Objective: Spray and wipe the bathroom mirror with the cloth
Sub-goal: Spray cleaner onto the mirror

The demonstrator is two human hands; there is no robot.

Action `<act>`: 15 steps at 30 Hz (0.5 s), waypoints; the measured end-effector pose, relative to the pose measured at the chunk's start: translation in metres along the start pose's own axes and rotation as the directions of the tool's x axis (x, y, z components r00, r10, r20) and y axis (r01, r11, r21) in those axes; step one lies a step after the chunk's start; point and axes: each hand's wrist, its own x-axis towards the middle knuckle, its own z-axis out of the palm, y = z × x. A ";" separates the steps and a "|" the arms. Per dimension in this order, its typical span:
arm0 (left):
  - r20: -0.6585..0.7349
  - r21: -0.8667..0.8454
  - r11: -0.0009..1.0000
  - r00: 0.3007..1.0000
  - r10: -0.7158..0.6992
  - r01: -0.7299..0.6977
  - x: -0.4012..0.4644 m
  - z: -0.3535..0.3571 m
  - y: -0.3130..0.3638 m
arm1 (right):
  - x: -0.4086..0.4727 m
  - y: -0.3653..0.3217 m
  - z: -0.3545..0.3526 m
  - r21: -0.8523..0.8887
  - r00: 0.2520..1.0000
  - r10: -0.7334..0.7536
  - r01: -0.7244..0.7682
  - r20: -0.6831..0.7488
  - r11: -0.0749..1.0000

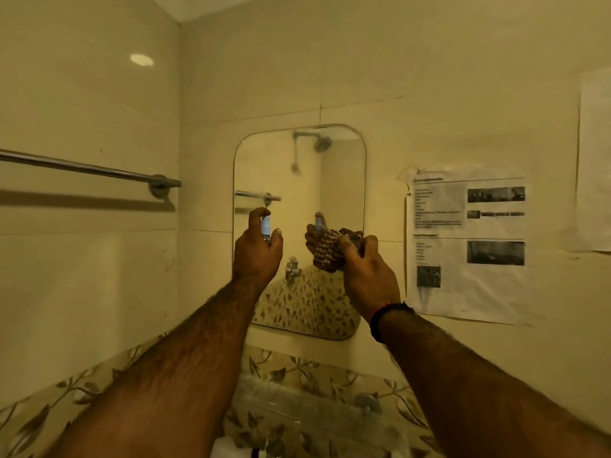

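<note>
A frameless mirror (297, 180) with rounded corners hangs on the tiled wall straight ahead. My left hand (256, 256) is raised in front of its lower left part and grips a small pale blue spray bottle (265, 225), with the forefinger curled over the top. My right hand (367, 272) is held up at the mirror's lower right and is closed on a bunched brown patterned cloth (327, 254). The glass reflects the bottle, the hand, a shower head and a towel rail.
A chrome towel rail (92, 169) runs along the left wall at hand height. Printed paper sheets (469, 242) are taped to the wall right of the mirror. Below it are a leaf-patterned tile band and a tap (367, 403).
</note>
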 end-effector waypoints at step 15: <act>-0.113 -0.035 0.999 0.993 -0.032 0.028 0.053 0.023 -0.001 | -0.005 0.010 0.009 -0.070 0.999 0.042 -0.041 0.000 0.997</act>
